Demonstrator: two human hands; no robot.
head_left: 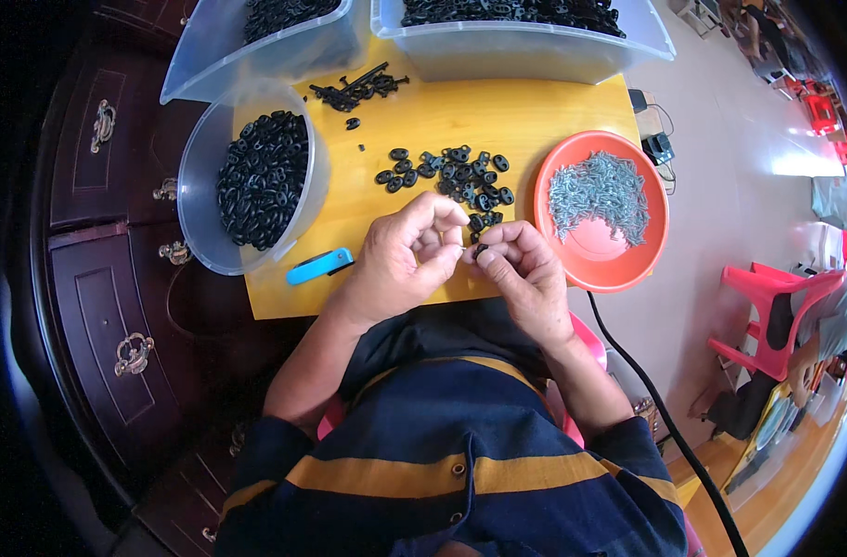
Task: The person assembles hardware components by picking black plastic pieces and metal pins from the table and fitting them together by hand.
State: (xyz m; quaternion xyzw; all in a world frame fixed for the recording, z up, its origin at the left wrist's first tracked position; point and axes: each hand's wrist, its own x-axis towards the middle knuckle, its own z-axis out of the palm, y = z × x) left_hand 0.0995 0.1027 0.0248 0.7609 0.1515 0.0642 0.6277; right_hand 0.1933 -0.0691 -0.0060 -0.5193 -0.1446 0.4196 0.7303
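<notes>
Close together over the table's near edge, my two hands meet at the fingertips. My right hand (527, 278) pinches a small black plastic part (480, 251) between thumb and fingers. Thumb and forefinger of my left hand (407, 252) are pressed together beside that part; whatever they hold is too small to make out. Just beyond my fingers lies a loose pile of black oval parts with holes (460, 174). To the right stands an orange-red bowl (542, 243) with many small silvery metal pieces (598, 193), seemingly screws.
A blue-handled tool (317, 266) lies left of my left hand on the yellow table (368, 116). A round clear tub (193, 209) holds black oval parts. Black sticks and pieces (360, 90) lie farther back, before two large plastic bins (525, 58). A black cable (651, 390) runs at right.
</notes>
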